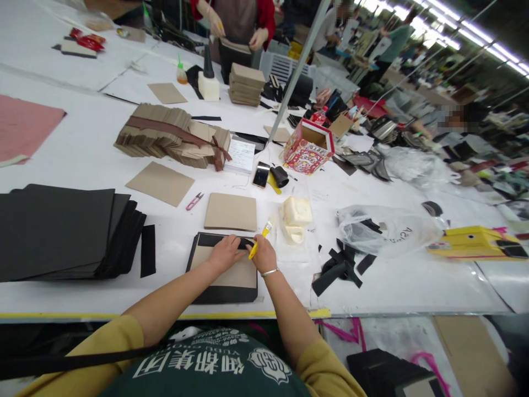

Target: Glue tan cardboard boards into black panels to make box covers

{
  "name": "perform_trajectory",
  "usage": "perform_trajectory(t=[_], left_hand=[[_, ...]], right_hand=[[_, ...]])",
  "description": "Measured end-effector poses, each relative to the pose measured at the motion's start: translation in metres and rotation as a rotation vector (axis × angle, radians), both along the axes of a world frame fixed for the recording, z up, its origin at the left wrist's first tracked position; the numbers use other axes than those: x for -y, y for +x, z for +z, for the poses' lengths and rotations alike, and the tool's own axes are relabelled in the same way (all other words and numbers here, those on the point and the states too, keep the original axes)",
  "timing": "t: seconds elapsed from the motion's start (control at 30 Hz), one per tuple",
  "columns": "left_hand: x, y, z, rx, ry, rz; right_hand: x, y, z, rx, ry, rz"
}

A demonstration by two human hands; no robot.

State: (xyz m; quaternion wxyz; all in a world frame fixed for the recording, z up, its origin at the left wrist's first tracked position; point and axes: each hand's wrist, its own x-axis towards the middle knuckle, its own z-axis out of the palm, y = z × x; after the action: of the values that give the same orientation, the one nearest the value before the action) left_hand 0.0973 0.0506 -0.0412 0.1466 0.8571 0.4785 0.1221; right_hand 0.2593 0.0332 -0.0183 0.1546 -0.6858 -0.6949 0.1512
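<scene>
On the table in front of me lies a black sheet with a tan board on top. Its far edge carries a black strip, and both hands meet there. My left hand presses its closed fingers on that strip. A yellow-handled brush is gripped in my right hand, bristles pointing up and away, while the thumb touches the strip's right end. Just beyond the hands sits another tan board. To the right stands a cream-coloured glue container.
A stack of black sheets is on the left, beside a loose black strip. Pink thread snips, a phone and a red box lie farther off. Black scraps are right. A co-worker stands across the table.
</scene>
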Motion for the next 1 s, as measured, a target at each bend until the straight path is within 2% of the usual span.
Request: perform_trajectory(t=[0.1, 0.2, 0.27, 0.37, 0.47, 0.53, 0.63, 0.73, 0.87, 0.93, 1.0], left_hand=[[0.005, -0.005, -0.009, 0.152, 0.026, 0.053], [0.005, -0.004, -0.010, 0.269, -0.016, 0.140], [0.001, -0.004, -0.007, 0.324, -0.080, 0.249], [-0.010, -0.013, -0.001, 0.388, -0.204, 0.495], [-0.018, -0.035, 0.000, 0.419, -0.380, 0.669], [-0.018, -0.052, -0.003, 0.432, -0.465, 0.704], [-0.014, -0.068, -0.007, 0.452, -0.511, 0.733], [-0.010, -0.073, -0.009, 0.472, -0.521, 0.764], [-0.007, -0.072, -0.012, 0.556, -0.543, 0.810], [-0.007, -0.073, -0.013, 0.587, -0.564, 0.809], [-0.007, -0.073, -0.012, 0.542, -0.555, 0.783]], right_hand=[[-0.010, -0.012, -0.002, 0.030, -0.070, 0.068], [-0.022, -0.027, 0.010, -0.201, -0.077, 0.005], [-0.030, -0.038, 0.021, -0.360, -0.081, -0.006], [-0.036, -0.046, 0.036, -0.571, -0.120, -0.004], [-0.033, -0.033, 0.047, -0.760, -0.070, -0.137], [-0.028, -0.019, 0.050, -0.860, -0.052, -0.263], [-0.021, -0.010, 0.045, -0.969, -0.180, -0.381], [-0.019, -0.025, 0.033, -0.968, -0.317, -0.397], [-0.021, -0.043, 0.020, -0.921, -0.368, -0.416], [-0.019, -0.033, 0.019, -0.890, -0.349, -0.439], [-0.013, -0.009, 0.022, -0.845, -0.320, -0.477]])
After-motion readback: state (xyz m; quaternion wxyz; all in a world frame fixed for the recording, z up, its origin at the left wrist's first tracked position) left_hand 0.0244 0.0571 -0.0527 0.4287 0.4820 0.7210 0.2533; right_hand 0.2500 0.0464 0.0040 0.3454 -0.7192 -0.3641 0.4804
